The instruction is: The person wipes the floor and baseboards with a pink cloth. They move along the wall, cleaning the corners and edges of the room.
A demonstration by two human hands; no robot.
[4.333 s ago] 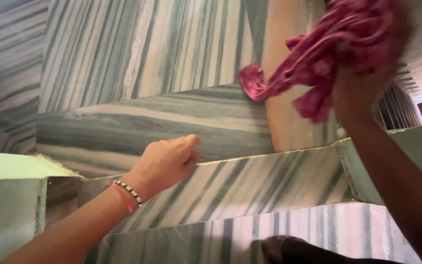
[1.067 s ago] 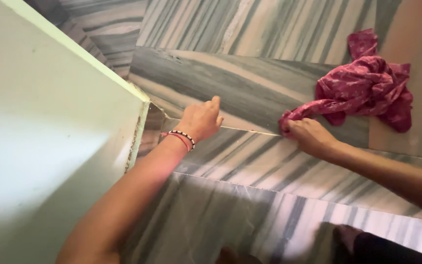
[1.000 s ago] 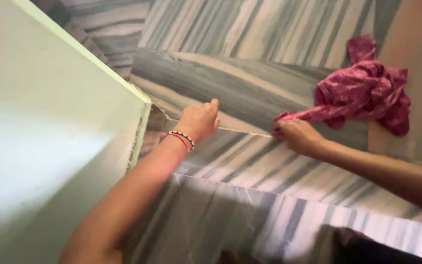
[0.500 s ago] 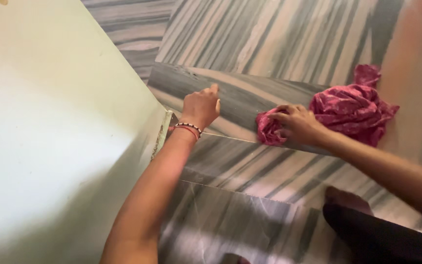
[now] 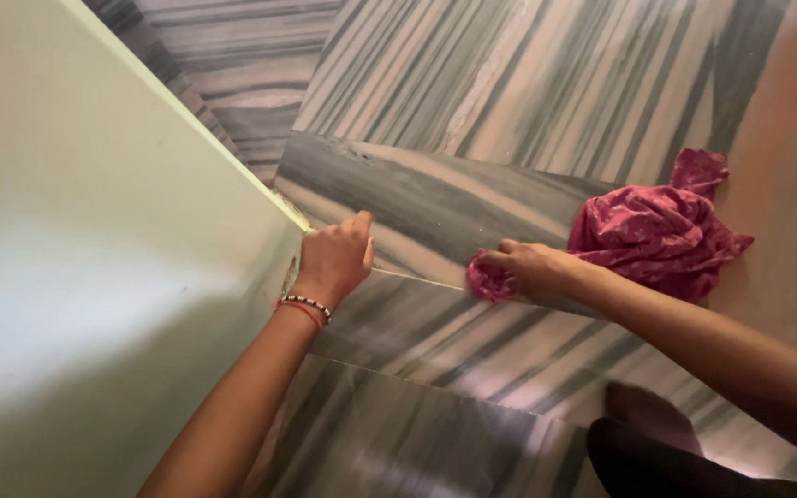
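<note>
The pink cloth [image 5: 643, 235] lay bunched on a grey-and-white striped marble stair tread [image 5: 435, 198], its near end gathered under the person's right hand [image 5: 532, 267], whose fingers were curled closed over the fabric at the front edge of the step. The rest of the cloth trailed away to the right, crumpled in a heap toward a plain reddish-brown strip [image 5: 777, 184] that ran up that side of the stairs.

The left hand [image 5: 334, 258], a beaded bracelet [image 5: 306, 304] at its wrist, rested on the same edge near the corner where the tread met a pale green wall [image 5: 94, 258]; its fingers were bent loosely over the lip and gripped nothing.

Judging by the cloth's position, the wiping had reached roughly the middle of this tread, with the stretch between the two hands apparently not yet covered. No clear difference between wiped and unwiped stone could be made out, so the share finished could not be told with confidence. Striped steps [image 5: 528, 83] rose above, and another [image 5: 417, 433] lay below beside a dark shape [image 5: 684, 461] at the lower right, probably the person's foot.
</note>
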